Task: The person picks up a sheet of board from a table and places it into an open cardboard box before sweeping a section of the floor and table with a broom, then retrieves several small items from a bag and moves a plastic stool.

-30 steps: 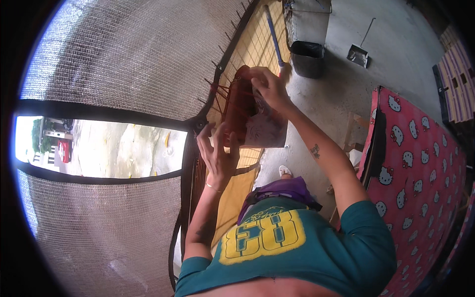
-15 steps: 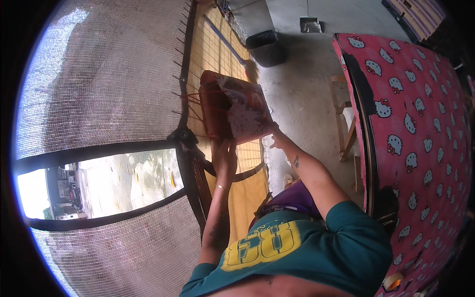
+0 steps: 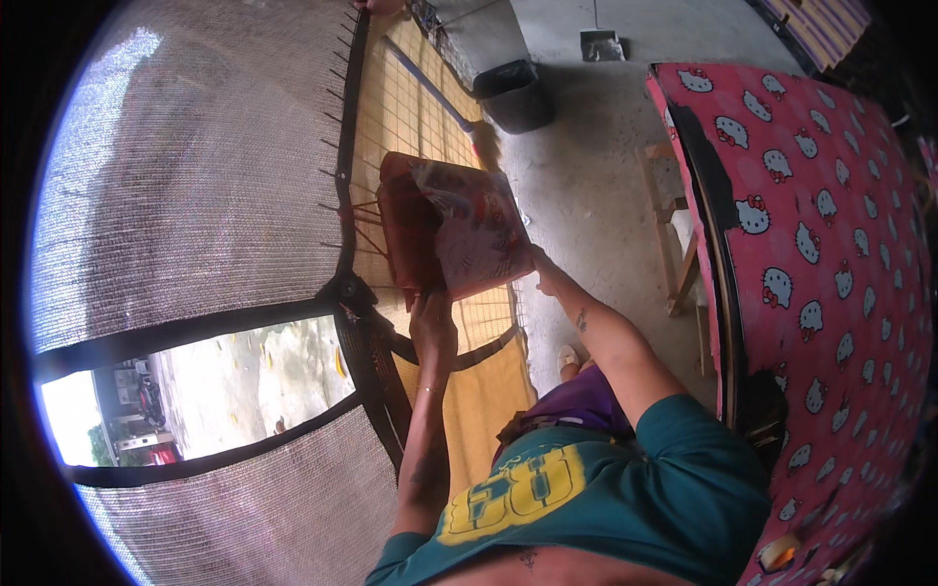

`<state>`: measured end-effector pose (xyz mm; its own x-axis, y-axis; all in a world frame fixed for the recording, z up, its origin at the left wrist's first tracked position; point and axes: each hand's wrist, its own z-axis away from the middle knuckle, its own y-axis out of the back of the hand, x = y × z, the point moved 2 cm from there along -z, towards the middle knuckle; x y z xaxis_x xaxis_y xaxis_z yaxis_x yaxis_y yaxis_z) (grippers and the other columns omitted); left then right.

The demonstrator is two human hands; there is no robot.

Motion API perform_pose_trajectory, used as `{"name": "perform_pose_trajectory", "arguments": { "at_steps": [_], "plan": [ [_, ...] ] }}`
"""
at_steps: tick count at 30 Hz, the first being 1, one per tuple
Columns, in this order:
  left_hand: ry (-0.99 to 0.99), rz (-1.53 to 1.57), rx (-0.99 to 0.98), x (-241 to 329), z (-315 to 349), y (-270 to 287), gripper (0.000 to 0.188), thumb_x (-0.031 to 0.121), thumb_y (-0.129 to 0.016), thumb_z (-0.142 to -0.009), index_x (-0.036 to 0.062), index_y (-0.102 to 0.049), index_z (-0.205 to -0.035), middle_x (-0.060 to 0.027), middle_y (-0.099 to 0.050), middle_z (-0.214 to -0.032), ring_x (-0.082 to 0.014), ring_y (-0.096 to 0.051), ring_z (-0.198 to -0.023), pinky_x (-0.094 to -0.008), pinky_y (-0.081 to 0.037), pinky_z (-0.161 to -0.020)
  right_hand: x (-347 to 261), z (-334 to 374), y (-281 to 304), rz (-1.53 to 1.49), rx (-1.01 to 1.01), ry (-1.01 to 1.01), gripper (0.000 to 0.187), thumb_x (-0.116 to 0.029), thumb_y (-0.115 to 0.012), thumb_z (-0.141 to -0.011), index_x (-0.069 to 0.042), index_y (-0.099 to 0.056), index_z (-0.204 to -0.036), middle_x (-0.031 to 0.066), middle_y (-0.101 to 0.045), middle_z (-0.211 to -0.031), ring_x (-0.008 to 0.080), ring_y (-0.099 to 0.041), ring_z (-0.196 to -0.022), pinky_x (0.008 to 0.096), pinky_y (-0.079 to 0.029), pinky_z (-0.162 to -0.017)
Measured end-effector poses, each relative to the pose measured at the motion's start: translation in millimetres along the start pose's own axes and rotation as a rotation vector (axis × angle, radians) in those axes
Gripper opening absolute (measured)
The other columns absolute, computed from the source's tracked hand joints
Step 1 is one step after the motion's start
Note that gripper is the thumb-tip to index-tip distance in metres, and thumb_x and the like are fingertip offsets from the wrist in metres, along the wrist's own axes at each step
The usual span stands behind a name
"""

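Note:
A reddish-brown, box-shaped thing with a printed picture across its face is held out in front of me, tilted. I cannot make out its exact kind. My left hand pinches its near left corner with the fingertips. At its near right corner, my right hand grips the edge, and some of those fingers are hidden. Thin red cords run from its left side toward the dark frame post of the mesh screen.
Grey mesh screen fills the left, with yellow sheeting behind wire grid beside me. A broom leans there near a black bin. A dustpan lies farther off. On the right stands a pink patterned table by a wooden frame.
The box-shaped thing has shifted slightly left and nearer in the picture, both hands with it. My right hand's fingers, spread before, are now closer to its corner.

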<state>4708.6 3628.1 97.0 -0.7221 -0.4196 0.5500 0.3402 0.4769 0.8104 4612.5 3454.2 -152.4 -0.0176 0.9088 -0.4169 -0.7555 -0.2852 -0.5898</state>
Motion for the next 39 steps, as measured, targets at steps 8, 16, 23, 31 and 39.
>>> {"name": "perform_pose_trajectory", "arguments": {
  "at_steps": [8,16,23,31,39],
  "plan": [
    [-0.126,-0.051,0.064,3,2,23,0.008,0.006,-0.064,-0.089,0.0005,-0.067,-0.093,-0.0171,-0.062,-0.089,-0.0361,-0.061,-0.083,-0.0412,-0.049,-0.073,59,24,-2,0.07,0.075,-0.008,0.071,-0.055,-0.056,-0.087,-0.025,-0.032,-0.147,0.0004,-0.036,-0.149,0.0223,-0.034,-0.138,0.0592,-0.032,-0.106],
    [-0.167,-0.088,0.145,-16,2,9,0.013,0.01,-0.062,-0.091,-0.0005,-0.065,-0.098,-0.0186,-0.062,-0.091,-0.0364,-0.061,-0.086,-0.042,-0.048,-0.077,61,38,13,0.412,0.37,0.203,0.08,-0.062,-0.063,-0.083,-0.007,-0.046,-0.138,0.0126,-0.065,-0.115,0.024,-0.06,-0.103,0.0381,-0.044,-0.095],
    [-0.331,-0.026,0.349,60,25,-6,0.033,0.006,-0.069,-0.084,0.0034,-0.06,-0.115,-0.0168,-0.052,-0.111,-0.0323,-0.054,-0.104,-0.0449,-0.045,-0.09,204,124,220,0.639,0.703,0.407,0.036,-0.041,-0.069,-0.081,-0.006,-0.073,-0.078,0.0142,-0.07,-0.09,0.0234,-0.066,-0.086,0.0371,-0.049,-0.078],
    [-0.707,0.389,-0.525,134,137,-119,0.021,0.003,-0.062,-0.087,0.0011,-0.062,-0.108,-0.017,-0.06,-0.096,-0.0319,-0.06,-0.085,-0.04,-0.05,-0.075,352,359,264,0.003,1.092,0.047,0.025,-0.033,-0.068,-0.086,-0.008,-0.069,-0.087,0.0038,-0.065,-0.078,0.016,-0.063,-0.071,0.0334,-0.048,-0.062],
    [-0.813,0.216,-0.925,107,274,-158,0.027,0.018,-0.071,-0.086,-0.0007,-0.056,-0.074,-0.0197,-0.062,-0.065,-0.039,-0.062,-0.061,-0.0439,-0.048,-0.057,543,426,223,-0.462,1.071,0.244,0.032,-0.036,-0.07,-0.084,-0.012,-0.066,-0.105,0.003,-0.065,-0.092,0.017,-0.063,-0.083,0.0382,-0.047,-0.069]
  ]
}}
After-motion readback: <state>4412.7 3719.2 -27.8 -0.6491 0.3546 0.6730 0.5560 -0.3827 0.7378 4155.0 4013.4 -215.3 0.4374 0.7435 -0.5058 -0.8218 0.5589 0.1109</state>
